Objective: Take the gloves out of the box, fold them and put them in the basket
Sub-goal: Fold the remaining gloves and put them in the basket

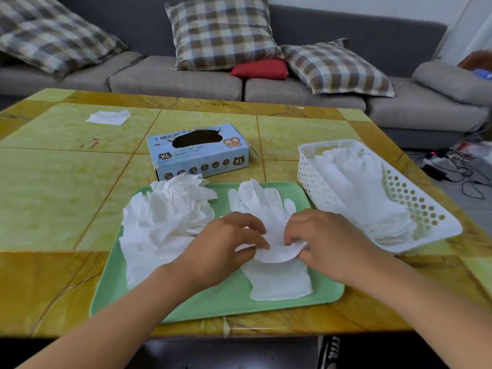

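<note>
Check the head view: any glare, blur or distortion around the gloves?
Head view: even soft light, no glare; white gloves in the basket wash out, edges hard to separate; wide-angle bends the table and sofa; hands sharp.

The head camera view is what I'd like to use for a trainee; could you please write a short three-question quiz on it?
1. True or false: the glove box stands on the green tray.
2. Where are the finished gloves? A) white basket B) sofa C) floor
3. What do the left hand and right hand hold together?

Key: 1. False, it stands on the table behind the tray. 2. A. 3. The cuff edge of the flat glove, being folded beside the loose glove pile.
</note>
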Tool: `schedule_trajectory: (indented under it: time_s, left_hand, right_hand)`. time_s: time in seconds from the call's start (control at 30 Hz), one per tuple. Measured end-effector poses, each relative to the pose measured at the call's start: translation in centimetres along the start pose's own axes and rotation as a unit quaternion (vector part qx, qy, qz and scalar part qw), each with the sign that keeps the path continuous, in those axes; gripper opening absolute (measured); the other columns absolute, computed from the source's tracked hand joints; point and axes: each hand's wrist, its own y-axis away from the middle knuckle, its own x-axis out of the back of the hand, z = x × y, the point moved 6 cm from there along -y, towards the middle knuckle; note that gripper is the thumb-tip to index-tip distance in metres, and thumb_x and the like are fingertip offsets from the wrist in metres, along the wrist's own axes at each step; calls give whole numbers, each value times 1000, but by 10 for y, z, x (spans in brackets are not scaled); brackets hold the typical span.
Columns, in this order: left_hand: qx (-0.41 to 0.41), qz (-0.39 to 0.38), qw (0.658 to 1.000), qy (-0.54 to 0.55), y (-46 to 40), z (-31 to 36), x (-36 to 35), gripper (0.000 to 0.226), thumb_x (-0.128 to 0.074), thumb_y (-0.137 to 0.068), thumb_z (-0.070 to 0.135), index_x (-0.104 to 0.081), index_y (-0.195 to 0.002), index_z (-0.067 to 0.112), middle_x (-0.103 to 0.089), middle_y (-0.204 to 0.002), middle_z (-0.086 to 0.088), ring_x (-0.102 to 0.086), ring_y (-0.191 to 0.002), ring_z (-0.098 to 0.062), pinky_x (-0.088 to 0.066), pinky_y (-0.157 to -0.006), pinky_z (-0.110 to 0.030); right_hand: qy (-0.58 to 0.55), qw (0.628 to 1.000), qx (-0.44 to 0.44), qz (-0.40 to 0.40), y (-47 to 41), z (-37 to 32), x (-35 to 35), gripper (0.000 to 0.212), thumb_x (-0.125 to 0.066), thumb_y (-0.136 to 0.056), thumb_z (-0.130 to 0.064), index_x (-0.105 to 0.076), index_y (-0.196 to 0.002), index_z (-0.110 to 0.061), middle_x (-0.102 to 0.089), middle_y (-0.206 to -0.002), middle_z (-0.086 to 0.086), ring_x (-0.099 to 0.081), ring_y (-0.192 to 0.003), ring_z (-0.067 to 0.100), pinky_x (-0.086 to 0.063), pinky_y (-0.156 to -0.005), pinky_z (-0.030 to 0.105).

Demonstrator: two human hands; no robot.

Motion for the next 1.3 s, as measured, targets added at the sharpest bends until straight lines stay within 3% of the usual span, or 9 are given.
schedule_trajectory:
  time_s: [0.1,0.27,0.47,0.7,0.87,0.97,1.03,1.17,1.3]
  left_hand:
    - [-60,33,996,-57,-1,17,6,24,-67,-82,17,-80,-98,28,-70,-112,8,-62,-103,-11,-52,-81,-25]
    - [-7,-116,993,-38,1,8,-14,24,-68,-81,16,-79,-99,26,-71,-111,12,-65,-101,-9,-55,-81,-34]
    - [-5,-161,986,28,13,4,-16,19,-71,-86,47,-76,-88,30,-62,-122,14,-59,-108,1,-47,-95,-26]
    - [16,-158,987,37,20,-1,-22,32,-76,-76,62,-71,-94,36,-53,-124,18,-50,-116,1,-41,-101,-24]
    - [-32,-117,993,-15,21,8,-24,16,-66,-91,50,-69,-94,34,-52,-116,15,-50,-108,-4,-45,-94,-31]
    - [-19,-81,996,36,14,16,-15,17,-60,-96,40,-64,-92,24,-57,-108,11,-54,-104,-9,-45,-93,-33]
    - [40,-26,989,143,-1,21,7,20,-58,-94,38,-62,-90,19,-61,-97,7,-59,-96,-13,-47,-88,-31]
    - [237,37,910,339,-40,22,50,26,-54,-97,29,-68,-88,9,-68,-87,-2,-62,-84,-17,-48,-84,-31]
    - [294,66,833,465,-72,28,84,18,-52,-97,17,-66,-91,7,-71,-92,-8,-67,-83,-21,-54,-80,-32]
  right_hand:
    - [33,999,6,9,8,2,10,18,-62,-87,-15,-70,-97,-28,-62,-102,-14,-53,-101,8,-50,-81,35]
    - [-17,995,5,-93,10,5,-15,18,-64,-89,-22,-71,-103,-30,-61,-103,-16,-58,-97,6,-51,-86,32]
    - [-83,986,10,-144,19,15,-25,37,-82,-76,-50,-69,-108,-36,-55,-111,-21,-52,-103,-2,-45,-94,24]
    - [-48,988,50,-137,17,7,-30,9,-70,-91,-35,-71,-99,-31,-55,-106,-18,-46,-99,1,-47,-91,33]
    - [-31,988,69,-134,15,6,-40,7,-65,-87,-27,-67,-93,-29,-55,-100,-16,-48,-100,5,-49,-86,37]
    - [-118,983,48,-130,11,13,-36,9,-67,-89,-25,-62,-87,-33,-59,-94,-16,-56,-92,4,-50,-86,35]
    - [-286,953,10,-103,7,16,-20,7,-69,-90,-29,-67,-95,-24,-66,-95,-13,-62,-91,5,-52,-88,33]
    - [-588,807,20,-49,-1,5,19,84,-87,-68,-52,-58,-135,-11,-65,-127,11,-62,-120,23,-52,-94,34]
    - [-616,778,-47,109,-25,-2,44,55,-89,-67,-14,-69,-119,-14,-75,-113,6,-69,-111,25,-57,-92,36]
